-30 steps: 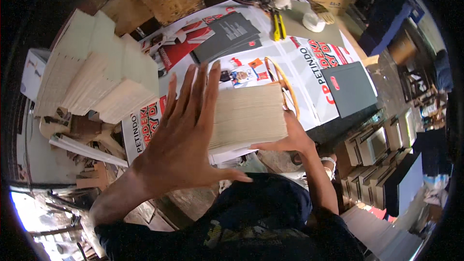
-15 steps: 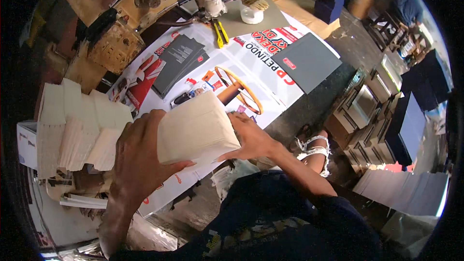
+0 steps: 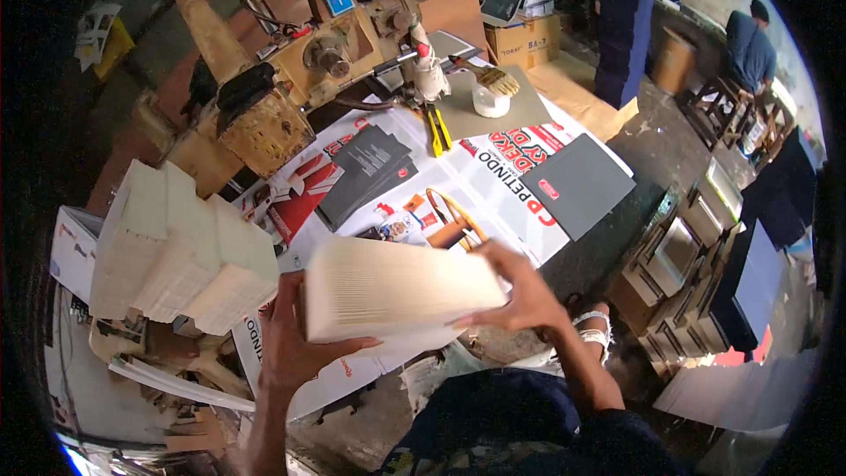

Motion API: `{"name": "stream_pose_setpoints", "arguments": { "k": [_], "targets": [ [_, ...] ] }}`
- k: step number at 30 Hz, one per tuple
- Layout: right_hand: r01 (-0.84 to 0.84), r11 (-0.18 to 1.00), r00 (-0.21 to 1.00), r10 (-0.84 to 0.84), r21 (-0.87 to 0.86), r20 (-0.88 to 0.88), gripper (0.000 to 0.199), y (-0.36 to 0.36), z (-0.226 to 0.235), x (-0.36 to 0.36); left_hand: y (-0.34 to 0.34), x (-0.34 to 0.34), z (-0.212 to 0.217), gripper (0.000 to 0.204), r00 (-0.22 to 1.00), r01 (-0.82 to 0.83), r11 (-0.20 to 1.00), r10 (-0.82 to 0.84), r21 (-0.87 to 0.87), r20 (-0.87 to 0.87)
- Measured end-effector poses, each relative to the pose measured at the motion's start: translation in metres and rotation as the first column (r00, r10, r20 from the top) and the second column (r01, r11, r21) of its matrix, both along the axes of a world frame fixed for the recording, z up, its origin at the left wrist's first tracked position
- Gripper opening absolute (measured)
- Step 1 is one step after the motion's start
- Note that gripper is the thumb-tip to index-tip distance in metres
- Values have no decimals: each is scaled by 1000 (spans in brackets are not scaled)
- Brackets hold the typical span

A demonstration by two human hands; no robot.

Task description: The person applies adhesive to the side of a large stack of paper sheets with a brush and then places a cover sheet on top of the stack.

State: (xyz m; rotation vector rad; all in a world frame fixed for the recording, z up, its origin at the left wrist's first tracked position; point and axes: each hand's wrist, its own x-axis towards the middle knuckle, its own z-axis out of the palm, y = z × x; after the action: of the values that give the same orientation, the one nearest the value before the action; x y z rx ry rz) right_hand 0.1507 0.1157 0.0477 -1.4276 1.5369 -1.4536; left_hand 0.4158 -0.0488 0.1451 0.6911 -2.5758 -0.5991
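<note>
A thick cream book block (image 3: 397, 286) is held up in front of me, its page edges facing upward and slightly blurred. My left hand (image 3: 295, 344) grips its left end, thumb along the near side. Around the right end my right hand (image 3: 520, 291) is closed, fingers behind and thumb in front. Beneath lies a printed banner sheet (image 3: 489, 172) covering the table. Several dark grey covers (image 3: 366, 172) overlap on it beyond the block, and another dark grey cover (image 3: 579, 185) lies to the right. Stacks of cream book blocks (image 3: 181, 242) stand left of my left hand.
A yellow cutter (image 3: 439, 130) and a white tub (image 3: 490, 104) with a brush across it are at the table's far side. Wood-and-metal machinery (image 3: 326, 57) rises behind. Bound books (image 3: 679, 256) are piled at right, near a dark blue column (image 3: 624, 31). Two people are beyond.
The book block has turned from a smooth face to its page edges, still between both hands. My view has tilted up, so more of the far room shows.
</note>
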Motion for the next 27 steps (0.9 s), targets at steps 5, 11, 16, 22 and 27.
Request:
{"name": "stream_pose_setpoints", "arguments": {
  "k": [5, 11, 16, 22, 27],
  "targets": [
    [-39, 980, 999, 41, -196, 7, 77, -18, 50, -2, -24, 38, -159, 92, 970, 103, 993, -89, 50, -228],
    [-84, 974, 995, 93, -211, 34, 83, -37, -11, -29, 2, 8, -201, 88, 952, -136, 952, 202, 273, -231],
    [-128, 990, 978, 116, -62, -174, 98, -38, -26, -22, 4, 18, -195, 79, 947, -184, 916, 262, 358, -185],
    [-2, 996, 934, 34, 91, -356, 107, -48, -55, -22, 4, 7, -174, 65, 958, -192, 899, 259, 393, -126],
    [25, 990, 898, 39, 139, -438, 112, -49, -35, -22, 9, 27, -186, 68, 953, -126, 862, 243, 491, -183]
  ]
}}
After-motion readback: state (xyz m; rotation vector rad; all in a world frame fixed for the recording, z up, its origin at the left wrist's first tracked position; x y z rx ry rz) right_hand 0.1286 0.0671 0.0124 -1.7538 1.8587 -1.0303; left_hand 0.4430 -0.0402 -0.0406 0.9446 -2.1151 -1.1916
